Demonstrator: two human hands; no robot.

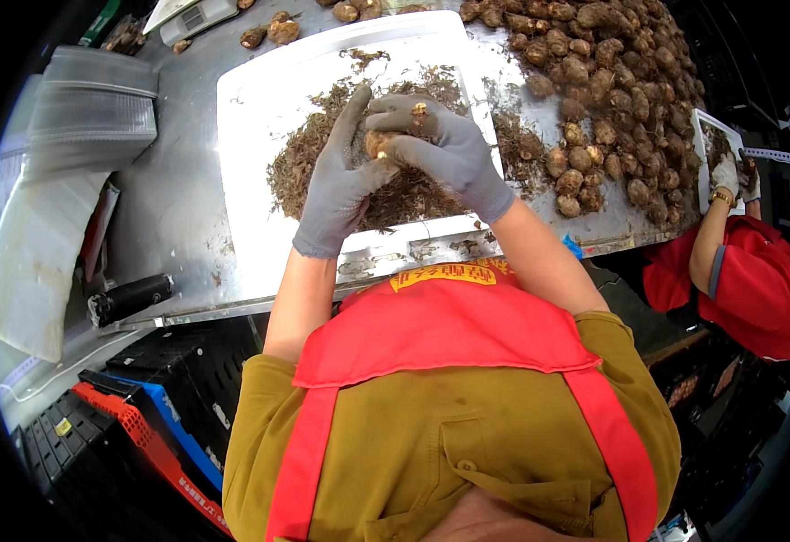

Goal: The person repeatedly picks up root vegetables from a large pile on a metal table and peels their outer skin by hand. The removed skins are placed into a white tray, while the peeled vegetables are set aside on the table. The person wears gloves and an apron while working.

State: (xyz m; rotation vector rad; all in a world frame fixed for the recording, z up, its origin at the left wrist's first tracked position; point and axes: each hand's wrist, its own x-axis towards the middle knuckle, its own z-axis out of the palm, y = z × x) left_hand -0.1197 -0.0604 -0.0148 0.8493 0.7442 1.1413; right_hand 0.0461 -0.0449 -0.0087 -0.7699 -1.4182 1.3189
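Note:
Both my hands wear grey gloves and are raised over a white tray (259, 99) strewn with brown root fibres and peel scraps (309, 167). Between them is a small brown taro (378, 143), partly covered by the gloves. My left hand (336, 185) cups it from the left, thumb against its lower side. My right hand (444, 149) closes round it from the right with bent fingers and thumb. A small pale-tipped piece shows at the right hand's fingers; what it belongs to is hidden.
A large heap of taros (612, 90) covers the table's right side. Stacked clear plastic bins (92, 108), a black cylinder (133, 298) and a scale (198, 16) are at left. Black crates (178, 361) stand below. At far right, a co-worker's gloved hands (729, 176) are over another tray.

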